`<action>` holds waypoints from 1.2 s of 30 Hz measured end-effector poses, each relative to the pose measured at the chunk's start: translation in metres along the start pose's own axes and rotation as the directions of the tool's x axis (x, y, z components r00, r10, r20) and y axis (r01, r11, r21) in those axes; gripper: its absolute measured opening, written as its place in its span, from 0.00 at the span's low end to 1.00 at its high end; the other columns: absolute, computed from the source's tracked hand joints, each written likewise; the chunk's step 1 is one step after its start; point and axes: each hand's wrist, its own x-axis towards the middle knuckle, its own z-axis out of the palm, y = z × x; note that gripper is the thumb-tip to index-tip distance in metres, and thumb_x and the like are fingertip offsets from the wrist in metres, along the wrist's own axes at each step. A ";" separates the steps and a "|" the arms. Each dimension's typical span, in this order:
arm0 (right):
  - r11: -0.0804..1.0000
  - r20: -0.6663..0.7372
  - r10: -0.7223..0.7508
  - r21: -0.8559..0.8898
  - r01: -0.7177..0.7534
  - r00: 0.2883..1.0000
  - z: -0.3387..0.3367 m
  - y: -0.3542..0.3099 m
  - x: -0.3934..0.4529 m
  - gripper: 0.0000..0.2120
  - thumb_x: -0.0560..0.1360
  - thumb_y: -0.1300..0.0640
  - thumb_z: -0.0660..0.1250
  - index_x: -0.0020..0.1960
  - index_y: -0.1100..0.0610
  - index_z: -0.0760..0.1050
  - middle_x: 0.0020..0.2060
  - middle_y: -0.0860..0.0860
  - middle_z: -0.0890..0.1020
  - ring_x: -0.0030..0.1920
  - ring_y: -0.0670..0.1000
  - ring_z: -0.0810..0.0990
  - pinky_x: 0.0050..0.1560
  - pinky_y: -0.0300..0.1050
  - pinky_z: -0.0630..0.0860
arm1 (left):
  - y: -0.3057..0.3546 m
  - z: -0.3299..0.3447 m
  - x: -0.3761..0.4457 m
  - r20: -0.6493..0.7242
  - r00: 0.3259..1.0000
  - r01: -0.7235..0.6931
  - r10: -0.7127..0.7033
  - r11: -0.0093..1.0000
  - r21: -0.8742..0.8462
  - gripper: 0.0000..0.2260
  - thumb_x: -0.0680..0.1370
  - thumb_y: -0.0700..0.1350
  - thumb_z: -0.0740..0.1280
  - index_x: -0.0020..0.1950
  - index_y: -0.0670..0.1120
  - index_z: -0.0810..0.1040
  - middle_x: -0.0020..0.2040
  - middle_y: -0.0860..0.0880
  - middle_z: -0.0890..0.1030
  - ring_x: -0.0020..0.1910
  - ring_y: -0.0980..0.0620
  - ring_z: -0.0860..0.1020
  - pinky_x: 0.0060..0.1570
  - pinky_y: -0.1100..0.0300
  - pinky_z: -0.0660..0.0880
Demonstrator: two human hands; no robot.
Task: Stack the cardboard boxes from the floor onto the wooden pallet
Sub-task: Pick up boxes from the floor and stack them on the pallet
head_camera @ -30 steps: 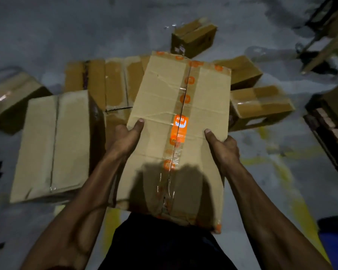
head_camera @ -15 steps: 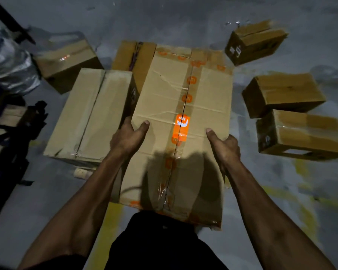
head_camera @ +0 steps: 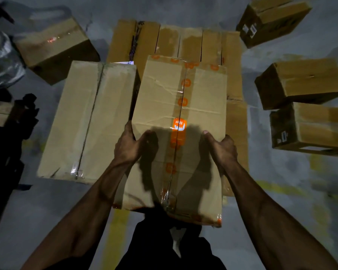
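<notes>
I hold a long cardboard box [head_camera: 183, 106] sealed with orange-printed tape in front of my body. My left hand [head_camera: 128, 145] grips its left edge, thumb on top. Gripping the right edge the same way is my right hand [head_camera: 221, 146]. Below the held box lies the wooden pallet [head_camera: 191, 41], its planks showing beyond and to the right. A second large box [head_camera: 90, 117] lies flat on the pallet's left half, right beside the held one.
Loose boxes lie on the grey floor: one at far left [head_camera: 55, 47], one at top right [head_camera: 271, 18], two at right [head_camera: 302, 82] [head_camera: 310, 127]. Dark equipment [head_camera: 10, 133] and a plastic-wrapped bundle [head_camera: 0, 59] line the left edge. Yellow floor paint [head_camera: 115, 230] runs near my legs.
The view has swung left and down, so the pallet and the box on it are now centred under the held box. My grip on the box is unchanged.
</notes>
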 end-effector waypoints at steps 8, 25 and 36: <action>0.994 0.026 0.031 -0.106 -0.028 0.999 0.047 -0.001 0.037 0.44 0.63 0.22 0.66 0.66 0.53 0.75 0.57 0.55 0.82 0.56 0.62 0.80 0.58 0.58 0.79 | -0.064 0.018 0.068 -0.020 1.000 0.018 -0.018 0.999 0.040 0.36 0.75 0.69 0.66 0.71 0.43 0.72 0.69 0.38 0.75 0.70 0.37 0.72 0.70 0.39 0.69; 0.981 0.021 0.045 -0.191 -0.040 0.999 0.116 0.018 0.088 0.42 0.73 0.31 0.67 0.74 0.57 0.60 0.67 0.60 0.74 0.65 0.64 0.74 0.63 0.56 0.74 | -0.096 0.046 0.104 0.063 0.998 -0.049 0.016 0.824 0.564 0.48 0.73 0.71 0.43 0.81 0.38 0.38 0.82 0.41 0.36 0.81 0.44 0.35 0.75 0.51 0.32; 0.864 0.156 -0.036 -0.492 0.109 0.987 0.111 0.039 0.021 0.45 0.78 0.36 0.63 0.82 0.46 0.39 0.79 0.60 0.54 0.71 0.67 0.66 0.65 0.63 0.69 | -0.112 0.019 0.080 0.171 0.982 -0.171 0.081 0.770 0.615 0.44 0.79 0.67 0.59 0.83 0.43 0.43 0.83 0.44 0.43 0.82 0.43 0.43 0.78 0.47 0.45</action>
